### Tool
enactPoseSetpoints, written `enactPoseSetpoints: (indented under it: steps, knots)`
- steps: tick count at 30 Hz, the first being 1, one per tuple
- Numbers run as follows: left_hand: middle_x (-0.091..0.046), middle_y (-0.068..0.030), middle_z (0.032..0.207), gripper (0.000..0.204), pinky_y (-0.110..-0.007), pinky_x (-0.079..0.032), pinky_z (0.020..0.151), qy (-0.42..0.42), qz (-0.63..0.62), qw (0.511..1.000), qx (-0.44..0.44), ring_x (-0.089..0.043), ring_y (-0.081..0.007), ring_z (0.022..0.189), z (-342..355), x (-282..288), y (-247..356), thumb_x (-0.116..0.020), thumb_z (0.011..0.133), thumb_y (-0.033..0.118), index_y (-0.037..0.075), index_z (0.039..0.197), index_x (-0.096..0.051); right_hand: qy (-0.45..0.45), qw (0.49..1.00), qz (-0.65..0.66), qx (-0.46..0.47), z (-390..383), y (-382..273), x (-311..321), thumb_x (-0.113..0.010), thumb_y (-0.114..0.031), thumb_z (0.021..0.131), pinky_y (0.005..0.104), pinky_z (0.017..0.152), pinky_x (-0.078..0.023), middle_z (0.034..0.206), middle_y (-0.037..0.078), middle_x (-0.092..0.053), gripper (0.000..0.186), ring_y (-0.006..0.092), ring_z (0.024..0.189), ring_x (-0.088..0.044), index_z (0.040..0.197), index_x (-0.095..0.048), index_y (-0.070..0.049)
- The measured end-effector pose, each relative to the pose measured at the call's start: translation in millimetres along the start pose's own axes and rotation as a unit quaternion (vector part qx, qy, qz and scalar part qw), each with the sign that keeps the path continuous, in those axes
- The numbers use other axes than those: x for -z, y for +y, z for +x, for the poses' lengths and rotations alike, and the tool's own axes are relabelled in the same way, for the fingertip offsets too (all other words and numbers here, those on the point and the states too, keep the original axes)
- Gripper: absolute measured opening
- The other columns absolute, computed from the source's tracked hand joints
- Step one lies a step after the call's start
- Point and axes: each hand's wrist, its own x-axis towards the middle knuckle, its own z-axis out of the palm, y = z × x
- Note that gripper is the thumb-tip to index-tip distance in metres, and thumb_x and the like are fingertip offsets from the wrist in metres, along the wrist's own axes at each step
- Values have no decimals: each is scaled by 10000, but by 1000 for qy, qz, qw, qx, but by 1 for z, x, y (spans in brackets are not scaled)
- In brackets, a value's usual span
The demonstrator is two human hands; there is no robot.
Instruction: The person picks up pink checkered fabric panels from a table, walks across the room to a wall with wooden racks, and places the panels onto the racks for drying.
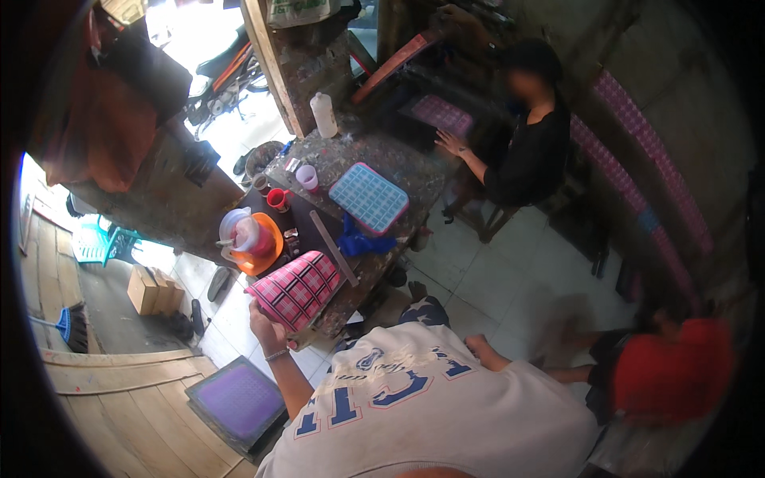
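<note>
My left hand (266, 328), with a bracelet at the wrist, grips the near left corner of a pink plaid sheet (299, 288) with black and white lines. The sheet lies tilted at the front edge of the workbench (414, 179). My right hand (484, 353) is low beside my body, away from the bench; its fingers are too small and dim to make out. Near the sheet are an orange basin (269, 259) with a clear plastic jug (245, 233) in it, a long flat strip (335, 248) and a blue cloth (365, 239).
A blue checked panel with a pink rim (369, 197), a red cup (278, 199), a pale purple cup (307, 178) and a white bottle (323, 114) stand on the bench. A co-worker in black (526, 143) sits across; another person in red (673, 370) is at right.
</note>
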Motion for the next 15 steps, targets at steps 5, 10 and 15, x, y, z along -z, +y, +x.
enactPoseSetpoints:
  steps: [5, 10, 15]
  knots:
    - [-580, -105, 1042, 276, -391, -473, 874, 11, -1, 1000, -5, -579, -218, 965, 19, -6, -7, -382, 927, 210, 4, 1075, -492, 59, 941, -281, 179, 40, -28, -60, -549, -232, 766, 405, 818, -469, 1056, 220, -597, 371, 366, 974, -579, 1042, -584, 15]
    - [-601, -89, 971, 247, -350, -489, 826, -25, 9, 999, -29, -601, -188, 881, 25, -38, 1, -427, 923, 204, 8, 1042, -518, 35, 977, -102, 182, 10, -106, -54, -544, -151, 773, 353, 617, -527, 874, 162, -650, 224, 273, 720, -646, 890, -620, 24]
    - [-604, -83, 961, 243, -355, -489, 825, -42, -11, 999, -27, -602, -191, 873, 12, -47, 9, -434, 921, 205, 11, 1040, -518, -38, 980, 119, 157, -35, -165, -24, -509, -110, 792, 295, 460, -494, 740, 96, -626, 146, 179, 548, -602, 856, -593, -9]
